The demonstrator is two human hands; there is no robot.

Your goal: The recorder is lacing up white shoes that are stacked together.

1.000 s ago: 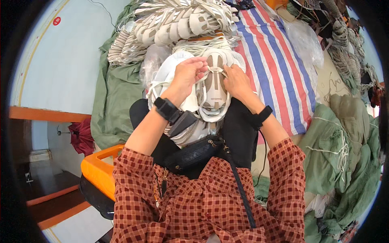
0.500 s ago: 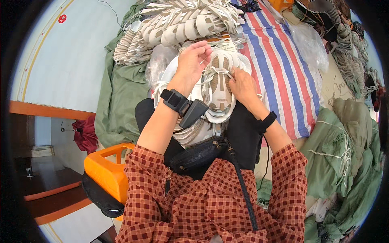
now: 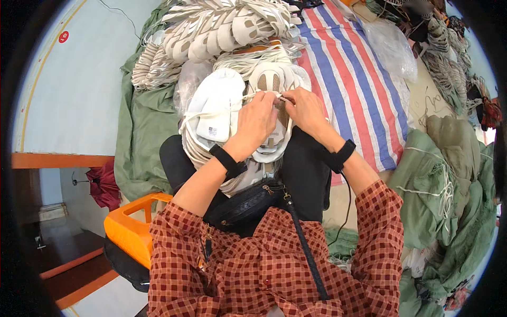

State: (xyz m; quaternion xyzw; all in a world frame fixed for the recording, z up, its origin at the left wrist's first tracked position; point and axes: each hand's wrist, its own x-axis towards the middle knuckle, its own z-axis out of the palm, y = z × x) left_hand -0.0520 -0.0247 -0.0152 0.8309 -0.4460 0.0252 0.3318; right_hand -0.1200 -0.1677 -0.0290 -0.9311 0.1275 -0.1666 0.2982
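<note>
On my lap lies a beige and white shoe upper (image 3: 269, 79) with mesh panels, partly covered by my fingers. My left hand (image 3: 256, 122) is closed at its middle, fingertips pinched on a white shoelace (image 3: 279, 95). Right beside it, my right hand (image 3: 307, 111) pinches the same lace from the other side. The two sets of fingertips almost touch over the shoe's tongue. To the left, touching the upper, rests a white shoe lining piece (image 3: 217, 95) with a lace lying across it. More shoe uppers are stacked beneath.
Beyond my knees is a large pile of beige shoe uppers (image 3: 227, 31). A striped red, white and blue sheet (image 3: 348, 90) spreads to the right, green cloth sacks (image 3: 428, 185) farther right. An orange plastic stool (image 3: 129, 227) stands at my left, near a dark red umbrella (image 3: 103, 185).
My left hand has come down from above the upper to the lace, and its fingers have closed. My right hand has moved slightly left and turned inward. The white lining piece is now uncovered.
</note>
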